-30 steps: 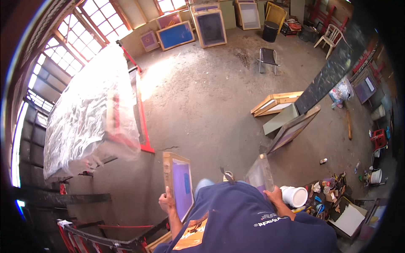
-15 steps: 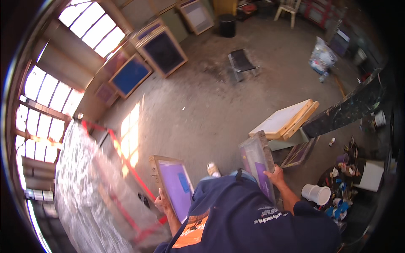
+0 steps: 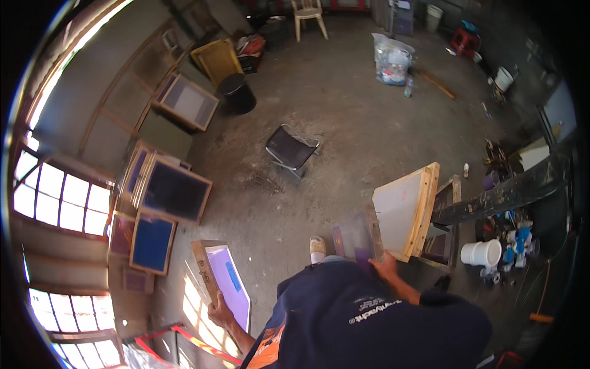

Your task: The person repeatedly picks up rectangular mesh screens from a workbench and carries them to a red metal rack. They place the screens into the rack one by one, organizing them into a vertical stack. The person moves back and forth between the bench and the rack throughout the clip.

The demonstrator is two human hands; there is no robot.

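Note:
My left hand (image 3: 221,312) is closed on the wooden edge of a screen-printing frame (image 3: 236,294), which has purple mesh and a blue patch near its middle. It hangs tilted at my left side. On the other side, my right hand (image 3: 386,269) grips the edge of a second screen-printing frame (image 3: 354,236), with greyish mesh and a purple area low down. The fingers of that hand are partly hidden behind the wood. Just beyond the right frame, pale wooden frames (image 3: 399,206) lean by a dark post.
A black folding stool (image 3: 291,149) stands ahead on the concrete floor. More framed screens (image 3: 175,189) lean along the left wall, near a black bin (image 3: 237,93). A filled clear bag (image 3: 393,59) lies farther off. The dark post (image 3: 504,197) and white bucket (image 3: 482,253) are at right.
My view has swung to the right, so the stool and leaning screens appear farther left. The plastic-wrapped stack at left has mostly left view. Both hands keep their frames.

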